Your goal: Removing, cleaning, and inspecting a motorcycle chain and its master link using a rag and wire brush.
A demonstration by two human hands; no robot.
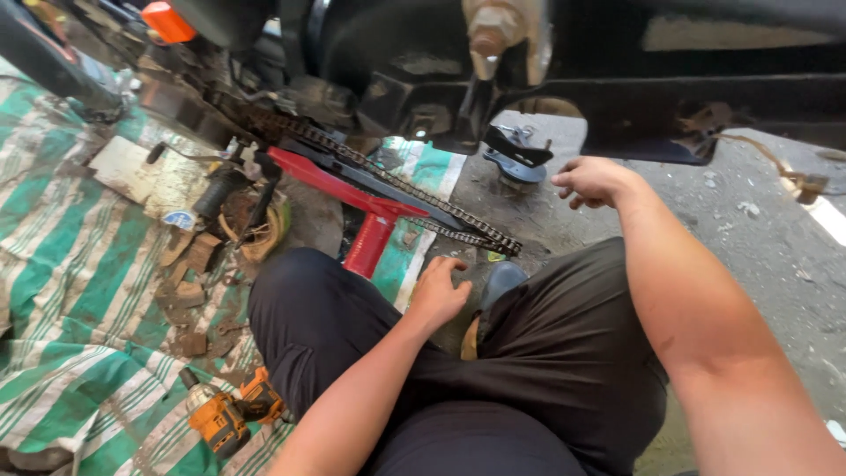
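I sit on the ground in dark trousers beside a black motorcycle frame. My left hand [438,292] hovers over my knee with its fingers loosely curled, holding nothing, just below the greasy drive chain [379,172]. That chain runs diagonally over a red stand [368,220]. My right hand [589,182] is raised with bent fingers near a dark metal bracket [515,154] on the concrete, gripping nothing.
A green and white striped tarp [62,291] covers the ground at left, littered with cardboard scraps and dirty parts. An orange cordless impact driver [231,414] lies by my left thigh. A bolt end [487,44] hangs from the frame above. Grey concrete lies at right.
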